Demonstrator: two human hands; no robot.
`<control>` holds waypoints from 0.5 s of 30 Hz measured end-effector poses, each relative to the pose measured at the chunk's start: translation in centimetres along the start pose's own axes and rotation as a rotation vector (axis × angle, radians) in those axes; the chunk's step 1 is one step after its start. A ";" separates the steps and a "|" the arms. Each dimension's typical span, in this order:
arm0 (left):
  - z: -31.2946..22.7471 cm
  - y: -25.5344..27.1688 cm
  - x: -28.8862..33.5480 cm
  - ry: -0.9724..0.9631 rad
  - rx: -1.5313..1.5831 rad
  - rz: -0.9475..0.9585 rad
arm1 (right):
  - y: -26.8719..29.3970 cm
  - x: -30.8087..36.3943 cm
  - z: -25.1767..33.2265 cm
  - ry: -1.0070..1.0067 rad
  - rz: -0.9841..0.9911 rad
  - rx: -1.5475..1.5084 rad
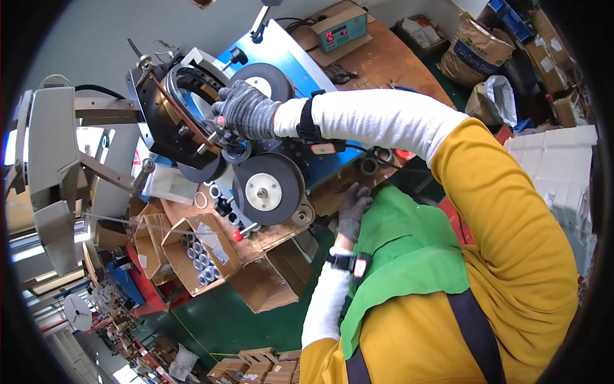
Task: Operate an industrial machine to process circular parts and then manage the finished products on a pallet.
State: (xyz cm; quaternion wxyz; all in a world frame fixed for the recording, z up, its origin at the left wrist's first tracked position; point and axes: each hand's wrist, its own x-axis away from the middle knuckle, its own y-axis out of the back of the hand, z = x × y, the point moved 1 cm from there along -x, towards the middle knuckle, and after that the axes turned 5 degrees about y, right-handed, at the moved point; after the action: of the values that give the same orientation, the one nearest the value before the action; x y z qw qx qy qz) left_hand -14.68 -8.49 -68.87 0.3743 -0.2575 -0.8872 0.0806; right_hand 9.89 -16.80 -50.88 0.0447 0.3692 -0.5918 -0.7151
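My right hand (248,112), in a grey knitted glove, reaches across to a ring-shaped winding machine (185,89) with a black frame. Its fingers are curled in at the head of the machine; what they pinch is hidden. Just below them a grey ring (237,152) sits between the dark rollers. One roller (263,191) with a white hub stands nearest, and another roller (261,82) lies behind the hand. My left hand (353,208), gloved in grey too, rests by the table edge against the green apron (409,243). Its fingers are loosely extended, holding nothing.
Cardboard boxes hang at the table's front edge, one box (169,246) with several wrapped rings. Loose grey rings (369,166) lie near my right forearm. A red-knobbed lever (238,236) sticks out below the rollers. A green control box (342,32) with a display stands at the back.
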 end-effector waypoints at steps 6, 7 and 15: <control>3.7 0.3 -7.3 0.364 0.657 -0.068 | 0.2 0.8 0.0 -0.018 0.043 0.030; 3.9 0.1 -8.2 0.312 0.687 -0.019 | 0.3 0.8 0.0 -0.022 0.055 0.025; 6.2 -0.1 -12.4 0.294 0.947 -0.116 | -0.3 0.6 -0.2 -0.021 -0.027 0.021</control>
State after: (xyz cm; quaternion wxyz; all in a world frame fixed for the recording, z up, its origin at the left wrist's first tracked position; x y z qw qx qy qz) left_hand -11.80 -14.73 -80.95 0.5752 -0.0182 -0.7039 0.4164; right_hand 9.69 -17.15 -51.42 0.0250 0.3703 -0.5946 -0.7132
